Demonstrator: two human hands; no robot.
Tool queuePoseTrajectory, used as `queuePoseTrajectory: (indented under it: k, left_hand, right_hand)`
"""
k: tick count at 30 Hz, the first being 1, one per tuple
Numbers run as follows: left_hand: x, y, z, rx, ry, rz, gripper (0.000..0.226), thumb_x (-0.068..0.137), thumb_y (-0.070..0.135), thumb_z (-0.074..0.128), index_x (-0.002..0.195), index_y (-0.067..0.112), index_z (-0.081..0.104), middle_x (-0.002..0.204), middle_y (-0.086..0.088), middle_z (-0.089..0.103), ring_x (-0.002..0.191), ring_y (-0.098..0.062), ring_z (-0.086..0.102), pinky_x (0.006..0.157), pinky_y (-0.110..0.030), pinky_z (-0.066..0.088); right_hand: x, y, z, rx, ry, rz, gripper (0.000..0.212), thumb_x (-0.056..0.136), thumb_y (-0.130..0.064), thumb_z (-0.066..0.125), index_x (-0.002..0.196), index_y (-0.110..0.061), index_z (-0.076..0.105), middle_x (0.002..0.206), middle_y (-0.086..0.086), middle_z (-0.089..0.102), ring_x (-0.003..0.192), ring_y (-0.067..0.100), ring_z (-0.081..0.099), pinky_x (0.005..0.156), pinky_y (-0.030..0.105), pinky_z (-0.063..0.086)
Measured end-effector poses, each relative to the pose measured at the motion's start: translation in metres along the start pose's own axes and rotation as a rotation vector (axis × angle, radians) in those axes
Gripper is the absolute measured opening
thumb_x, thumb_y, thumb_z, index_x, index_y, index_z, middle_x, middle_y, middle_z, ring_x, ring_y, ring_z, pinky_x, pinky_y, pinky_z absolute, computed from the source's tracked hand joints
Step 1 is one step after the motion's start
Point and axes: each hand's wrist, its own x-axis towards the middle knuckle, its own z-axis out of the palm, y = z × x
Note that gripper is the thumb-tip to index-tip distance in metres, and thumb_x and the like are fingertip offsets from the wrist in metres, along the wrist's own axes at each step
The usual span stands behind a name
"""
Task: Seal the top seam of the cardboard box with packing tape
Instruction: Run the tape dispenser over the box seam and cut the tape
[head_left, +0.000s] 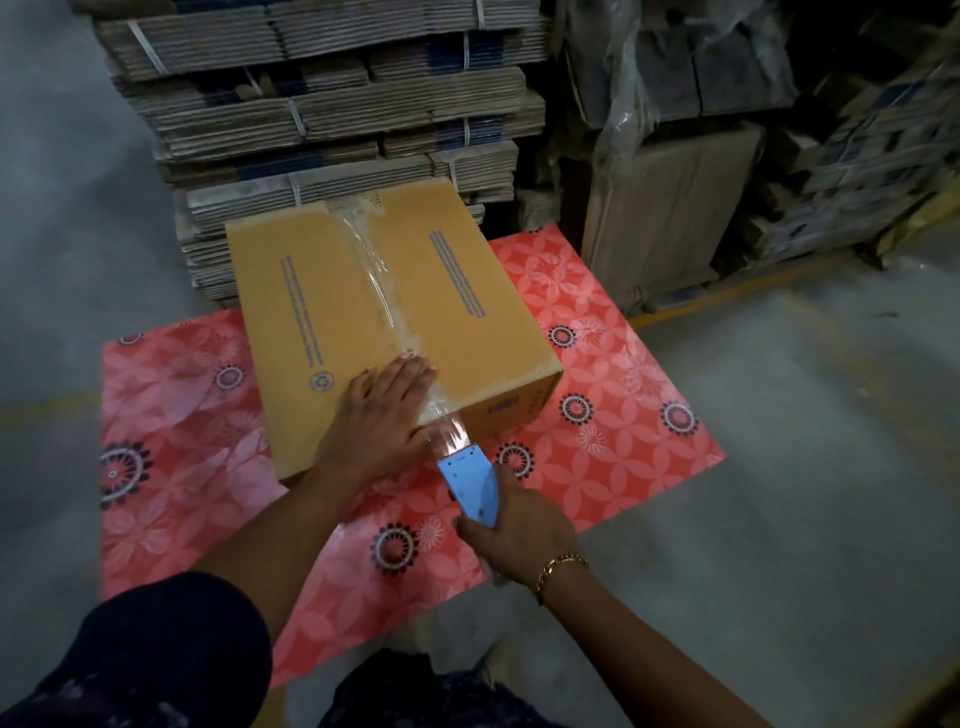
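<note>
A closed brown cardboard box (322, 312) sits on a red flowered mat. Clear packing tape (379, 280) runs along its top seam from the far edge to the near edge and down over the front. My left hand (384, 410) lies flat on the box's near end, fingers together, pressing beside the tape. My right hand (519, 535) grips a blue tape dispenser (472, 483) just below the box's near edge. A short stretch of tape spans from the dispenser up to the box.
The red mat (613, 415) lies on a grey concrete floor. Bundled stacks of flat cardboard (322, 104) stand right behind the box. Plastic-wrapped cartons (675, 208) fill the back right. A yellow floor line (727, 296) runs at the right.
</note>
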Motion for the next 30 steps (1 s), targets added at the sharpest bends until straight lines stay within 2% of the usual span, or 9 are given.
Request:
queuePoseTrajectory:
  k: [6,9,14,17,20,22,24,26,30]
  left_hand:
    - [0.001,-0.001,0.001,0.042,0.001,0.006,0.077,0.096,0.066,0.029,0.156,0.018,0.030,0.166,-0.004,0.031,0.152,-0.023,0.028,0.117,-0.054,0.029]
    - [0.002,-0.001,0.001,0.047,-0.006,0.014,0.078,0.096,0.066,0.030,0.156,0.017,0.030,0.165,-0.005,0.031,0.151,-0.024,0.029,0.116,-0.054,0.030]
    - [0.001,-0.001,-0.001,0.052,-0.033,0.025,0.079,0.098,0.068,0.021,0.157,0.017,0.027,0.166,-0.006,0.028,0.153,-0.023,0.026,0.117,-0.054,0.028]
    - [0.001,-0.001,-0.003,0.050,-0.047,0.025,0.081,0.098,0.070,0.015,0.157,0.016,0.027,0.166,-0.007,0.030,0.153,-0.024,0.027,0.116,-0.054,0.028]
    - [0.001,0.000,-0.005,0.048,-0.053,0.029,0.079,0.099,0.068,0.016,0.157,0.016,0.028,0.165,-0.007,0.031,0.152,-0.024,0.028,0.116,-0.054,0.028]
    - [0.002,0.001,-0.006,0.022,-0.025,0.027,0.075,0.099,0.064,0.020,0.156,0.016,0.031,0.165,-0.006,0.033,0.152,-0.024,0.029,0.116,-0.054,0.029]
    - [0.002,0.001,-0.005,0.019,-0.012,0.045,0.073,0.098,0.060,0.027,0.155,0.016,0.032,0.164,-0.007,0.035,0.151,-0.025,0.031,0.115,-0.054,0.030]
    - [0.003,0.000,-0.004,0.044,0.006,0.046,0.072,0.097,0.059,0.032,0.155,0.016,0.033,0.163,-0.008,0.035,0.150,-0.026,0.033,0.114,-0.054,0.032]
    - [0.001,-0.001,-0.005,0.041,0.013,0.052,0.073,0.095,0.057,0.034,0.154,0.014,0.035,0.162,-0.010,0.037,0.150,-0.028,0.033,0.113,-0.054,0.031]
  right_hand:
    - [0.032,-0.032,-0.030,-0.094,-0.191,0.056,0.062,0.079,-0.053,0.064,0.127,-0.016,0.054,0.116,0.014,0.067,0.100,0.034,0.063,0.068,0.031,0.038]
    - [0.042,-0.057,-0.057,-0.065,-0.315,0.037,0.020,0.085,-0.036,0.064,0.083,-0.016,0.064,0.094,0.014,0.065,0.084,0.029,0.060,0.062,0.029,0.039]
    - [0.052,-0.076,-0.076,-0.149,-0.368,0.034,0.030,0.086,-0.028,0.065,0.061,-0.016,0.052,0.065,0.004,0.057,0.073,0.026,0.058,0.057,0.031,0.046]
    - [0.059,-0.083,-0.081,-0.286,-0.431,-0.009,0.037,0.091,-0.029,0.059,0.057,-0.017,0.049,0.060,0.004,0.051,0.067,0.026,0.056,0.058,0.028,0.048]
    - [0.068,-0.083,-0.074,-0.372,-0.471,-0.061,0.030,0.093,-0.026,0.054,0.066,-0.014,0.052,0.068,0.006,0.053,0.066,0.024,0.054,0.053,0.024,0.044]
    - [0.070,-0.057,-0.056,-0.477,-0.480,0.024,0.019,0.082,-0.034,0.063,0.084,-0.016,0.065,0.087,0.005,0.065,0.086,0.027,0.064,0.071,0.027,0.049]
    - [0.056,-0.010,-0.027,-0.546,-0.482,0.149,0.042,0.075,-0.045,0.066,0.108,-0.018,0.071,0.114,0.004,0.070,0.105,0.024,0.067,0.087,0.031,0.052]
    - [0.032,0.035,-0.007,-0.502,-0.414,0.164,0.065,0.076,-0.053,0.064,0.130,-0.018,0.058,0.125,0.010,0.067,0.112,0.029,0.065,0.092,0.037,0.053]
    - [0.010,0.081,0.020,-0.464,-0.294,0.017,0.097,0.079,-0.063,0.062,0.155,-0.022,0.018,0.129,0.012,0.061,0.109,0.038,0.063,0.085,0.042,0.048]
